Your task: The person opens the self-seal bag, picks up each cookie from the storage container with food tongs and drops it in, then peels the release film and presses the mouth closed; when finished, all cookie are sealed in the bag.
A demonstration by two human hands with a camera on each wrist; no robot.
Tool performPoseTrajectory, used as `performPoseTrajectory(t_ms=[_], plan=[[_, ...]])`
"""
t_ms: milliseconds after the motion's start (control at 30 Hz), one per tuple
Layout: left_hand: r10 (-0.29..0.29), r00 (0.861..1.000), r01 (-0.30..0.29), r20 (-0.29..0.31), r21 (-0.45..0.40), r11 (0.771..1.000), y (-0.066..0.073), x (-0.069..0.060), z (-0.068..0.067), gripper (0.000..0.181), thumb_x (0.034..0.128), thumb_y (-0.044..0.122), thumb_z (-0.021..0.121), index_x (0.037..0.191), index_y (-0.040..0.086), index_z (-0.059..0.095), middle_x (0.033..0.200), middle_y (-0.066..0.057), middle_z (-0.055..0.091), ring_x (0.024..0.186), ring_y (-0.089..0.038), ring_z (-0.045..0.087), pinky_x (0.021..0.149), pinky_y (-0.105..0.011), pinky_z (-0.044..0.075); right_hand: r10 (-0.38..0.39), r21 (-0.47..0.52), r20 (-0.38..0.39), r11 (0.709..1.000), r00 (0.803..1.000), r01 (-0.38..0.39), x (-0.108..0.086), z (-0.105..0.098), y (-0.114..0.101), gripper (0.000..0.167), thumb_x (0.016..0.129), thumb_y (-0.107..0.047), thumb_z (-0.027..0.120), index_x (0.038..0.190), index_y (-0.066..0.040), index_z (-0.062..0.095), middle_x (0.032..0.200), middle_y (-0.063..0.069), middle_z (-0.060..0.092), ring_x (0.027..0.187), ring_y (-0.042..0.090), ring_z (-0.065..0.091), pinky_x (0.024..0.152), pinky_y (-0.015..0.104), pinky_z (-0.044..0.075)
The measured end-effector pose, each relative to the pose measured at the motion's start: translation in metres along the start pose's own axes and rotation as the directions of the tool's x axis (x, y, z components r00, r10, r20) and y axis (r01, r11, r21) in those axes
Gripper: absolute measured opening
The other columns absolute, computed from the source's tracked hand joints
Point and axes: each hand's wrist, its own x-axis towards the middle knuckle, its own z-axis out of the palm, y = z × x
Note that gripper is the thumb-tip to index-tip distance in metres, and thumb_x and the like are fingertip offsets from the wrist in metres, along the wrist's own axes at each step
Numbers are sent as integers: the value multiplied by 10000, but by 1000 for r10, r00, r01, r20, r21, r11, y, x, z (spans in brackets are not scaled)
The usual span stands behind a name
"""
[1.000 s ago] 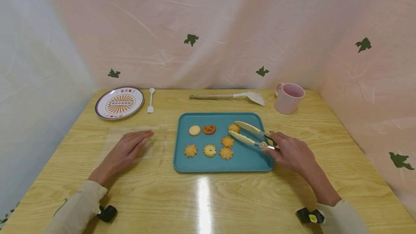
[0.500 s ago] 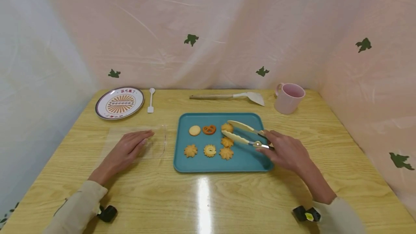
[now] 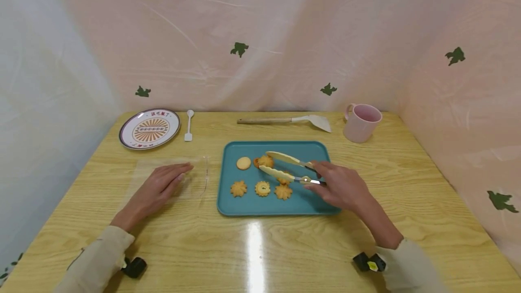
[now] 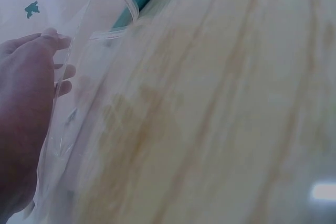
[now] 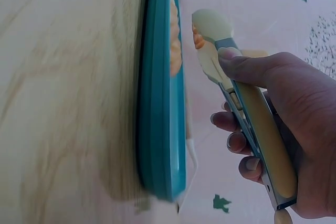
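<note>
Flower-shaped cookie (image 3: pixel 266 162) held in tongs (image 3: pixel 285 158) above teal tray (image 3: pixel 234 205), tongs gripped by right hand (image 3: pixel 341 186), clear plastic bag (image 3: pixel 198 181) touched by left hand (image 3: pixel 163 185), fingers extended

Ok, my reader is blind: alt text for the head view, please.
The right hand holds tongs gripping a cookie above a teal tray of cookies. The left hand lies over clear plastic; behind are a plate, spoon, spatula and mug.
</note>
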Motion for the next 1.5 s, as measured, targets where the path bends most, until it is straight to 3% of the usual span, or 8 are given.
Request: performPoseTrajectory(t_ms=[333, 533, 833, 1100, 1267, 1500], plan=[[10, 1000, -10, -7, 11, 1000, -1, -1, 1, 393, 1020, -3, 601, 1409, 50, 625, 1394, -143, 637, 1270, -364, 579, 1051, -568, 407, -89, 29, 8, 996, 996, 89, 17, 10, -19, 564, 922, -394, 787, 1322, -18, 658, 962, 26, 672, 716, 168, 617, 591, 386, 534], [7, 1000, -7, -3, 13, 1000, -1, -1, 1, 390, 1020, -5, 601, 1405, 47, 627, 1396, -145, 635, 1276, -366, 575, 1056, -565, 405, -139, 56, 15, 989, 990, 138, 24, 16, -29, 591, 935, -381, 775, 1366, 2, 643, 1128, 113, 721, 846, 252, 708, 694, 440, 584], [22, 1000, -22, -18, 6, 1000, -1, 0, 0, 378, 1021, -11, 596, 1393, 38, 634, 1381, -155, 643, 1265, -375, 583, 1045, -578, 405, -179, 7, 22, 984, 984, 179, 34, 23, -44, 588, 936, -415, 765, 1365, -28, 654, 1221, 117, 709, 868, 257, 716, 646, 422, 576], [34, 999, -34, -26, 3, 999, -1, 1, 0, 371, 1031, 5, 587, 1396, 45, 633, 1373, -156, 646, 1258, -375, 584, 1033, -581, 404, -198, 16, 43, 980, 979, 198, 46, 29, -60, 575, 932, -472, 756, 1347, -84, 665, 1214, 70, 710, 872, 230, 715, 648, 414, 576], [51, 998, -51, -38, 3, 999, -2, 0, 1, 365, 1030, 4, 586, 1390, 38, 636, 1367, -159, 649, 1249, -375, 589, 1032, -563, 404, -224, 52, 59, 974, 973, 221, 55, 33, -69, 520, 941, -483, 743, 1301, -116, 670, 1156, 48, 710, 781, 194, 685, 584, 369, 541], [35, 999, -35, -24, 2, 999, 0, 0, -1, 376, 1039, 15, 579, 1410, 54, 623, 1389, -146, 639, 1265, -374, 575, 1028, -585, 406, -246, 83, 102, 968, 964, 238, 67, 38, -79, 461, 964, -459, 728, 1260, -110, 673, 1166, 34, 698, 781, 179, 657, 572, 352, 521]])
